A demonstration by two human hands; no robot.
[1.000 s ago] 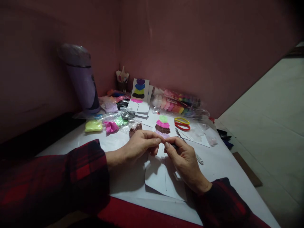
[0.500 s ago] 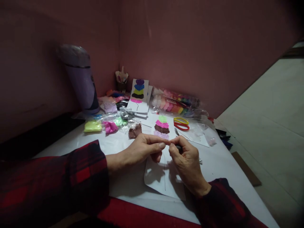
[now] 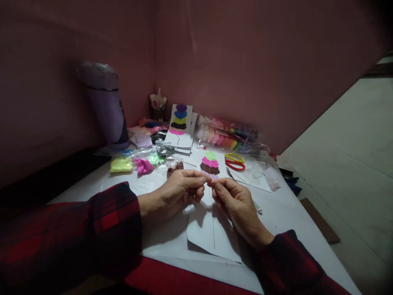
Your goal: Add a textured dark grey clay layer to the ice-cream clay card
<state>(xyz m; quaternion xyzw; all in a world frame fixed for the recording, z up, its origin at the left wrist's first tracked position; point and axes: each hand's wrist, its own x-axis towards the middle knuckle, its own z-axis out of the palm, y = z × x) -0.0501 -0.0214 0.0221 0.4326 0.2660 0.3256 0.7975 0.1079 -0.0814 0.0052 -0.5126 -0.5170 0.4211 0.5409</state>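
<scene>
Home corner, by its look, laid out for crafts. Pink walls [image 3: 260, 73] meet behind white-covered worktop [image 3: 291, 217]; pale tiles [image 3: 346, 172] at right. Purple tumbler [image 3: 107, 116] and fork [image 3: 229, 172] look household. Bright lumps in clear bags [image 3: 121, 164], card [image 3: 204, 223] with coloured bands suggest hobby work.

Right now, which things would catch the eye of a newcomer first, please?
Probably the left hand and right hand, close together over the white paper sheet, with green, pink, brown and lilac layers just beyond. Farther back, near the middle, is a colourfully banded white card; at the back left stands a tall purple container.
</scene>
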